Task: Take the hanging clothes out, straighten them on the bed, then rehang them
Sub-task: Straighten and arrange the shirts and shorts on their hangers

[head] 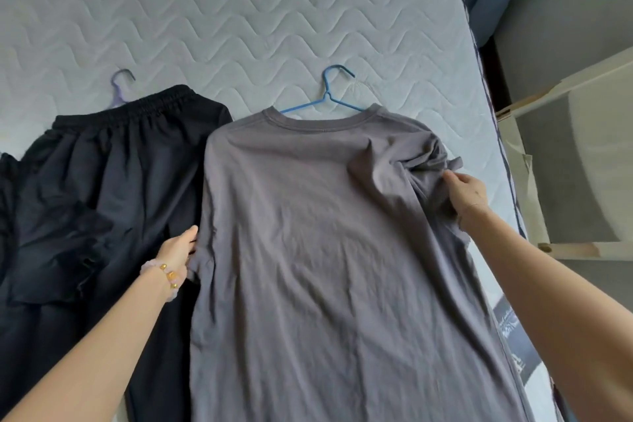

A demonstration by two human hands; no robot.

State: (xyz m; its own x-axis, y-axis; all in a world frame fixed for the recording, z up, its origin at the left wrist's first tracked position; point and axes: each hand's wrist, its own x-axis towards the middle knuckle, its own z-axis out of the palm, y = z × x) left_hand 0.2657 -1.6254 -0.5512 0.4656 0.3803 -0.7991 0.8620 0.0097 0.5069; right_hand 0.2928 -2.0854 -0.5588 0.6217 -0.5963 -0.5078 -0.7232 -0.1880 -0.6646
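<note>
Lying flat on the bed [239, 10], a grey T-shirt [325, 233] had its neck toward the far side and its hem running off the near edge of the view. A blue hanger [329, 96] sat in its collar, the hook resting on the quilted mattress just beyond the neckline. The shirt's right sleeve was bunched up in a knot of folds near the shoulder, and creases ran across the chest.

The person's right hand [467, 192] was at that bunched sleeve, its fingers [452, 178] pinched together on a bit of the grey cloth at the shirt's right edge. The left hand [180, 250], with a beaded bracelet [168, 276] on the wrist, was at the shirt's left edge by the other sleeve; the thumb lay on the seam and the remaining fingers were tucked under the cloth, so it seemed to grip the edge, though I could not tell how firmly.

Left of the shirt, touching it along the side, lay black trousers [102, 199] with a gathered elastic waistband toward the far side, wrinkled and partly folded over themselves. A pale purple hanger [120, 92] poked out past the waistband. At the far right, beyond the bed's edge, stood a pale wooden frame [548, 106] on the grey floor.
</note>
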